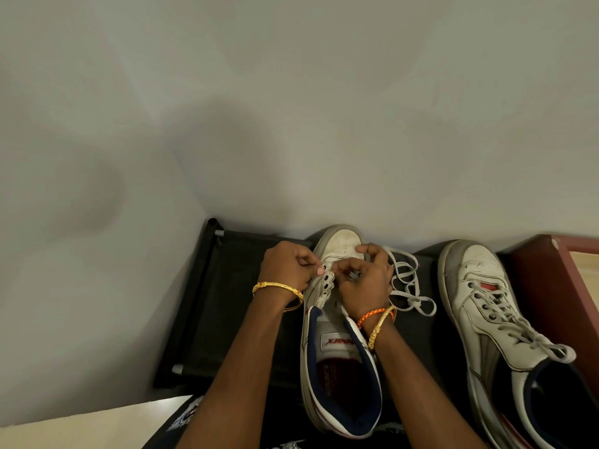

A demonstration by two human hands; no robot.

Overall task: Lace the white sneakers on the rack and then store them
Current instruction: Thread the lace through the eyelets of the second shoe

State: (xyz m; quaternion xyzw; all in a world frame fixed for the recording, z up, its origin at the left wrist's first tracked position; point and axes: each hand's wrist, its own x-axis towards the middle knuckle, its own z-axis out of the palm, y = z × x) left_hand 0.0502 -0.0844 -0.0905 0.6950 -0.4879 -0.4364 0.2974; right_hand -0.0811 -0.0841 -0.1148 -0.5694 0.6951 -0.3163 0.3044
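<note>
Bare forearms; a gold bangle (278,295) on each wrist, plus an orange braided thread (372,315) on the right.

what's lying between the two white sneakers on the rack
In the head view, a loose pile of grey-white lace lies on the black rack, between the sneaker being laced and the already laced sneaker.

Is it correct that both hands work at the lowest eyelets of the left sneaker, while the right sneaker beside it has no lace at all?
Not quite. In the head view the right sneaker is already laced. The rest holds: the left hand and right hand work at the lowest eyelets of the left sneaker, whose loose lace lies beside it on the rack.
</note>
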